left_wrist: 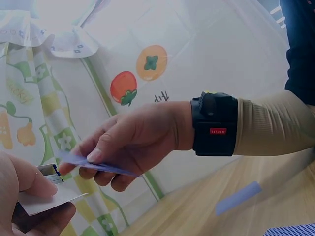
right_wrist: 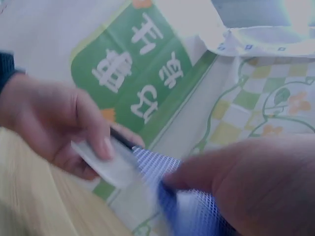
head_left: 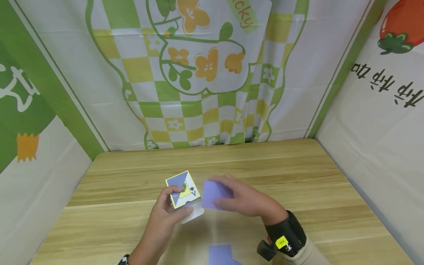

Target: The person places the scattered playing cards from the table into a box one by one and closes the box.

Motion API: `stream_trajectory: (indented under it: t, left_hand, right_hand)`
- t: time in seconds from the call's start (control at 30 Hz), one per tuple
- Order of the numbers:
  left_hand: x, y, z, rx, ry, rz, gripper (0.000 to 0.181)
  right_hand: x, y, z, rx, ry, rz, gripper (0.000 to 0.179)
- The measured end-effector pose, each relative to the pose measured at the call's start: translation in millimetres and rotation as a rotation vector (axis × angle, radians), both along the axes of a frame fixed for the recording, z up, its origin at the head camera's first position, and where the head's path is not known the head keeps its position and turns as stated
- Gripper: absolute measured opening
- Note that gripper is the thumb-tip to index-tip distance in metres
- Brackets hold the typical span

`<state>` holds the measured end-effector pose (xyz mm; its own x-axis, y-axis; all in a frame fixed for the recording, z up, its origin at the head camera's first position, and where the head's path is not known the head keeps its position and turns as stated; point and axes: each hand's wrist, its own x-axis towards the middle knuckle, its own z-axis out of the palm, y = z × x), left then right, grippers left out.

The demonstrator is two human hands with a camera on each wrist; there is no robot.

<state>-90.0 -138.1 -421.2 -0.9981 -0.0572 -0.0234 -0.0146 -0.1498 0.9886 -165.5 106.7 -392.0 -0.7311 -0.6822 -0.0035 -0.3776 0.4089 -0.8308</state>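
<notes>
- Left hand (head_left: 167, 209), just below and left of centre in the head view: is grasping a card box, thumb pressing on the white flap (head_left: 197, 212).
- Card box (head_left: 187, 193), near the middle of the frame: is showing a blue, white and yellow face with an ace; its flap is hanging open.
- Right hand (head_left: 248, 198), right of centre: is pinching blue-backed cards (head_left: 212, 193) between thumb and fingers, just beside the box; their number is not showing clearly.
- Loose cards (head_left: 220, 254), bottom edge of the frame: are lying blue side up on the wooden table (head_left: 116, 206).
- Black wrist strap (head_left: 288, 233), lower right: is circling the right wrist.
- Patterned cloth (head_left: 192, 110), upper middle: is hanging behind the table.
</notes>
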Motion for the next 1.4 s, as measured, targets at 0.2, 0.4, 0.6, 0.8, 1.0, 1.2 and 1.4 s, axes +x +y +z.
stream_trajectory:
  t: [0.2,0.4,0.6,0.8,1.0,1.2,1.4]
  left_hand:
    - [-0.2,-0.9,0.8,0.006,0.001,-0.017,0.057]
    - [-0.7,-1.4,0.5,0.009,0.022,-0.022,0.056]
    - [-0.7,-1.9,1.6,0.004,0.059,-0.013,0.056]
    - [-0.7,-1.9,2.3,0.006,0.057,-0.015,0.056]
    - [-1.0,-2.5,3.1,0.011,0.047,-0.012,0.057]
    - [-2.6,-3.1,3.6,-0.021,0.034,0.008,0.058]
    - [-2.8,-2.7,3.3,-0.014,0.02,0.015,0.058]
  right_hand:
    - [6.1,-2,8.1,-0.113,-0.101,0.096,0.024]
    - [9.9,-7,8.2,-0.139,-0.18,0.149,0.025]
    - [10.7,-14,2.5,-0.181,-0.304,0.235,0.019]
    - [10.2,-17,-3.7,-0.148,-0.352,0.256,0.017]
    - [10.1,-20,-7.8,-0.139,-0.381,0.257,0.02]
    - [10.2,-20,-7.6,-0.161,-0.41,0.25,0.022]
    - [8.0,-19,-9.7,-0.176,-0.447,0.215,0.022]
